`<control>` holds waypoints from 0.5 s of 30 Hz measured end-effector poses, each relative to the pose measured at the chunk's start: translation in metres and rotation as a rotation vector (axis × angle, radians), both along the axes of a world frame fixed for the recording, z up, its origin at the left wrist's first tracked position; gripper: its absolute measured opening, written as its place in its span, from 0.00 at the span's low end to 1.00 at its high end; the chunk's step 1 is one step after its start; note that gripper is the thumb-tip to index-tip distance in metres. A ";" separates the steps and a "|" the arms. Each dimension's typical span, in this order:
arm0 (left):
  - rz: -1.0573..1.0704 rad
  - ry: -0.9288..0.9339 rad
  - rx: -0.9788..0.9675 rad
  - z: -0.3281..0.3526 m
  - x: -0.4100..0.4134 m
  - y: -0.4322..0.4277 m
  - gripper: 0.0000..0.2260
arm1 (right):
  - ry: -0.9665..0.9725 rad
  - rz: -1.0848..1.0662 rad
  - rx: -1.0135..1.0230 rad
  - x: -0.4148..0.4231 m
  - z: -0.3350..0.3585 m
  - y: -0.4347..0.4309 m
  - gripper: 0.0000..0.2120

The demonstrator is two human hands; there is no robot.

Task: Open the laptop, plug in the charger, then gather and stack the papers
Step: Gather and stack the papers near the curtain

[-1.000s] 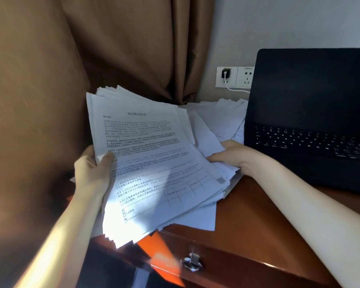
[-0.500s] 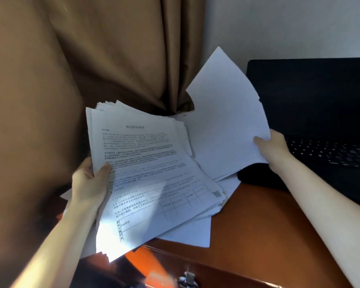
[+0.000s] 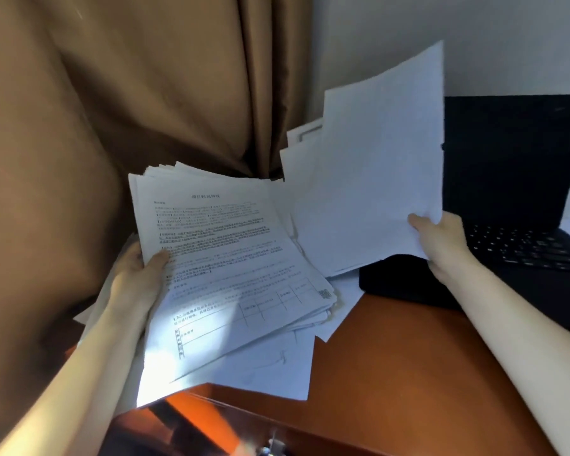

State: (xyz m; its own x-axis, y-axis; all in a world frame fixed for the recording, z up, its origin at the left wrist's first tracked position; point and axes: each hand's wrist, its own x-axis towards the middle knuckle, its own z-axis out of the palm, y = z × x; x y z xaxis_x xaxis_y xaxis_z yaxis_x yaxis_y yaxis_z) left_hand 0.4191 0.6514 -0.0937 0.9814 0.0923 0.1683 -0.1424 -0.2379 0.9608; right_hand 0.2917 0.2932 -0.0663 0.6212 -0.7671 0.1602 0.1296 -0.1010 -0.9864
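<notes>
The left hand (image 3: 135, 274) grips a thick stack (image 3: 231, 268) of printed papers by its left edge, thumb on top, above the desk (image 3: 408, 373). The right hand (image 3: 441, 238) pinches some blank sheets (image 3: 375, 176), lifted upright beside the open laptop (image 3: 514, 179). More loose papers (image 3: 270, 366) lie under the stack.

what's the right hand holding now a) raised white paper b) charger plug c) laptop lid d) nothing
a: the right hand pinches the lower edge of the raised paper in front of the laptop, while the left hand holds the printed stack.
</notes>
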 end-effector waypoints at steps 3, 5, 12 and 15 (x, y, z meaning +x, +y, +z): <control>0.004 0.009 -0.018 0.000 -0.006 0.000 0.14 | -0.145 -0.082 0.119 -0.006 0.004 -0.005 0.12; -0.005 0.004 -0.007 0.004 -0.010 -0.004 0.13 | -0.209 -0.114 0.194 -0.007 0.008 -0.008 0.12; -0.054 0.011 0.201 0.012 -0.011 -0.025 0.14 | -0.039 0.189 0.279 -0.003 0.005 0.019 0.12; -0.097 0.140 0.159 0.022 -0.006 -0.036 0.13 | 0.073 0.306 0.227 0.000 0.000 0.044 0.10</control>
State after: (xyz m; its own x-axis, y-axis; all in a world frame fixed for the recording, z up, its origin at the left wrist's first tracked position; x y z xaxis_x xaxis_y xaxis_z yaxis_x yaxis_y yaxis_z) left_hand 0.4128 0.6158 -0.0721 0.9992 -0.0203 0.0350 -0.0401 -0.3794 0.9244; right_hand 0.2922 0.3371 -0.0665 0.8305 -0.5552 -0.0456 0.0483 0.1533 -0.9870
